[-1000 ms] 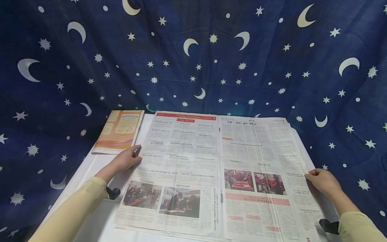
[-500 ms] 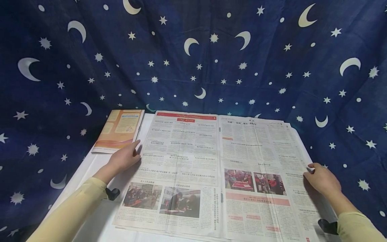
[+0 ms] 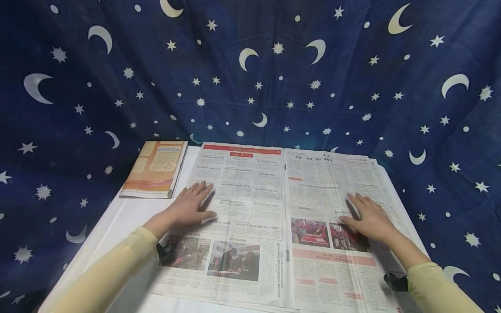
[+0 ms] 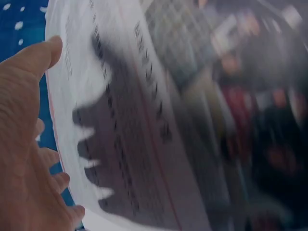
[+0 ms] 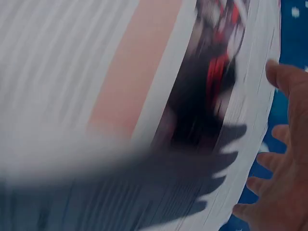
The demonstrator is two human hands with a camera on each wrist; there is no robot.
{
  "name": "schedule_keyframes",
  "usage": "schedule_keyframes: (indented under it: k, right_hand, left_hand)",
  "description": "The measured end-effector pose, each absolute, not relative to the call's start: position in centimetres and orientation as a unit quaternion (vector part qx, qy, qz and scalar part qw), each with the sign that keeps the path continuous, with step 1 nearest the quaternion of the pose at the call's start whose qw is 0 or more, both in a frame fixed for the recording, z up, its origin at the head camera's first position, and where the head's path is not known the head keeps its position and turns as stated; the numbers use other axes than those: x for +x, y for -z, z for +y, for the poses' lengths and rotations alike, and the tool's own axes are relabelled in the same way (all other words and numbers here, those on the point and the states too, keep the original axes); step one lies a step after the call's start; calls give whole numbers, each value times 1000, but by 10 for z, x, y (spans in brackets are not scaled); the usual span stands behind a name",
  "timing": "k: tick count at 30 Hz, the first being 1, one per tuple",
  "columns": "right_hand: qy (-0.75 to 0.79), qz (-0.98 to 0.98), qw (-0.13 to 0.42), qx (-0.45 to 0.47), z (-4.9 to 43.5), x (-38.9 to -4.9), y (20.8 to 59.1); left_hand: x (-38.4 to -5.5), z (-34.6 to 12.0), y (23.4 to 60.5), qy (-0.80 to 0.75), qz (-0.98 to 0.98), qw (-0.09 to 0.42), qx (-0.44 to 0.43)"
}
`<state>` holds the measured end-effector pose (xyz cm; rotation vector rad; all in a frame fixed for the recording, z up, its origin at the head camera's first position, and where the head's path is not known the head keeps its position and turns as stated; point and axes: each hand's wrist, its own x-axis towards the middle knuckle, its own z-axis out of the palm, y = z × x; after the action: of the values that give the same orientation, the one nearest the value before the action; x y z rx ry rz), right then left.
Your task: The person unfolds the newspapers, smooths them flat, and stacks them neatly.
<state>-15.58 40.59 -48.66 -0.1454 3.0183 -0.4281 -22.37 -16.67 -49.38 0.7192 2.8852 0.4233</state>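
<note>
An open newspaper (image 3: 254,213) lies spread across the white table, a printed page on each side of its centre fold. My left hand (image 3: 185,206) is over the left page, fingers spread and pointing away from me. Over the right page, near its colour photos, is my right hand (image 3: 369,217), its fingers also extended. In the left wrist view, the left hand (image 4: 24,139) casts a finger-shaped shadow on the newsprint. The right wrist view has the right hand (image 5: 284,159) above the paper with a similar shadow. Neither hand grips anything.
An orange booklet (image 3: 154,167) lies at the table's back left, beside the newspaper. The white tabletop (image 3: 117,230) shows along the left side. Behind and around hangs a dark blue curtain (image 3: 219,56) with moons and stars.
Both hands have left the newspaper's outer side edges and moved inward over the pages, fingers now spread. The newspaper and the booklet stay in place.
</note>
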Motion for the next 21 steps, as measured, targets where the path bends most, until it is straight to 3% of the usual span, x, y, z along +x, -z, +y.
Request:
schedule_keyframes:
  k: [9,21]
  right_hand:
    - [142,980,98,-103,350,-167,493]
    - [127,979,110,-117,341,-169,503]
  left_hand:
    - [-220,-147,502,-108,963,114,217]
    - [-223,-154,505,-89,964,135,213]
